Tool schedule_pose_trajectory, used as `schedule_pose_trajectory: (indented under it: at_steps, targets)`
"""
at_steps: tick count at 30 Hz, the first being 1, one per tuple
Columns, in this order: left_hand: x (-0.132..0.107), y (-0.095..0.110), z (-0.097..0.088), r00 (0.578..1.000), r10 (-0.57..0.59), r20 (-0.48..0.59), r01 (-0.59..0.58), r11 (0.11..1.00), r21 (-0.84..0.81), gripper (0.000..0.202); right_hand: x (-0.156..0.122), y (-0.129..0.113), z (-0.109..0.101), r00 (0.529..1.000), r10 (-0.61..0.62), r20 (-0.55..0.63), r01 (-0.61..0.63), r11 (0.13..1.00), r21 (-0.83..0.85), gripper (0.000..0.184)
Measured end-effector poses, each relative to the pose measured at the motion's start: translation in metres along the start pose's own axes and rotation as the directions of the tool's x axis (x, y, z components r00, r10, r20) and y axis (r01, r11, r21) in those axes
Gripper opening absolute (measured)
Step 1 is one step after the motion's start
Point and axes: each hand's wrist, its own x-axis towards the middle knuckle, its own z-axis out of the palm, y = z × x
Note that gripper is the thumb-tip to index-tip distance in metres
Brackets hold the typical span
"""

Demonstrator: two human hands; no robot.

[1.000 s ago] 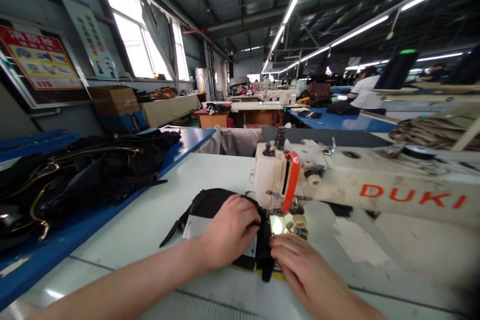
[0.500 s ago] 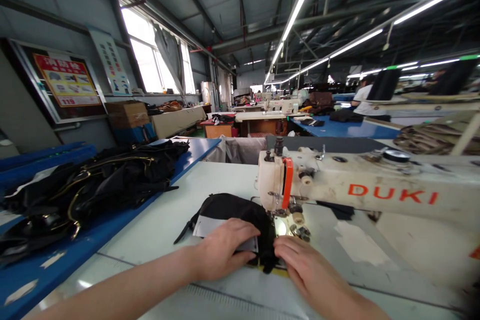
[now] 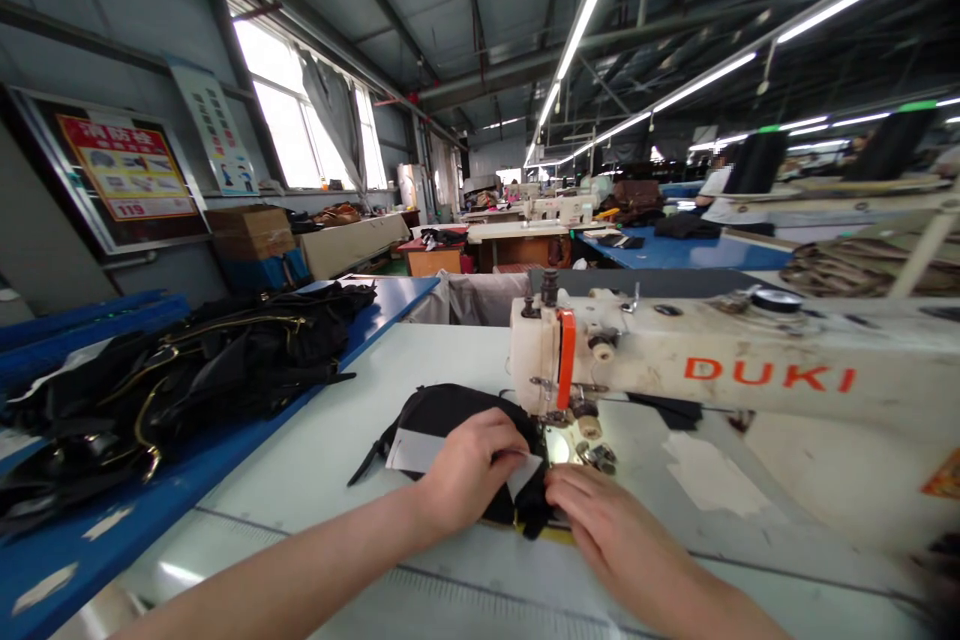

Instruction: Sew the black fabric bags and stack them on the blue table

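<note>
A black fabric piece point(image 3: 442, 410), rounded at its far edge, lies on the pale table beside the sewing machine head point(image 3: 536, 360). On top of it is a flat light grey strip point(image 3: 412, 451). My left hand point(image 3: 476, 470) pinches this strip near its right end, where a corner is folded up. The fingers of my right hand point(image 3: 592, 505) are pressed together on the black fabric's right edge, just in front of the lit needle area. The fingertips are partly hidden, and so is the needle.
A blue table point(image 3: 289, 400) at left carries a heap of black fabric with gold zippers point(image 3: 217, 370). The machine's long arm point(image 3: 750, 350) spans the right side. Scraps of tape point(image 3: 716, 475) stick to the table. A person in white point(image 3: 716, 190) is far back.
My left hand has gone from lying flat over the grey strip to pinching and lifting its right end. My right hand stays at the fabric edge. The view has shifted slightly.
</note>
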Motion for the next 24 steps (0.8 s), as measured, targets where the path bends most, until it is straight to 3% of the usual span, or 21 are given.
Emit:
schedule_pose_trajectory:
  at_steps: [3, 5, 8, 12, 16, 21, 24]
  targets:
    - [0.003, 0.003, 0.021, 0.997, -0.072, 0.023, 0.073, 0.997, -0.008, 0.034, -0.001, -0.002, -0.001, 1.0, 0.022, 0.008, -0.022, 1.0, -0.008, 0.026]
    - [-0.002, 0.003, 0.026, 0.993, -0.121, -0.006, 0.121, 0.992, -0.023, 0.044, -0.001, -0.003, -0.003, 0.999, 0.027, 0.017, -0.027, 1.0, -0.002, 0.027]
    - [-0.013, 0.004, 0.02, 0.997, -0.077, 0.018, 0.078, 0.996, -0.051, 0.042, 0.0, -0.002, -0.004, 1.0, 0.011, 0.016, -0.011, 1.0, 0.028, 0.028]
    - [-0.016, 0.008, 0.012, 0.988, 0.06, 0.143, -0.057, 0.998, -0.024, 0.032, 0.0, -0.002, -0.003, 1.0, 0.0, -0.009, 0.0, 0.999, 0.047, 0.027]
    - [-0.009, 0.01, 0.014, 0.985, 0.044, 0.166, -0.05, 0.998, 0.035, 0.025, -0.001, -0.002, -0.001, 1.0, 0.008, -0.022, -0.008, 1.0, 0.024, 0.028]
    - [-0.002, 0.009, 0.019, 0.974, 0.043, 0.221, -0.103, 0.959, 0.264, 0.021, 0.0, -0.003, -0.003, 0.999, -0.012, -0.038, 0.011, 1.0, -0.013, 0.027]
    - [-0.002, 0.005, 0.02, 0.979, 0.057, 0.197, -0.102, 0.969, 0.226, 0.025, 0.001, -0.003, -0.003, 0.999, -0.024, -0.025, 0.022, 0.997, -0.072, 0.027]
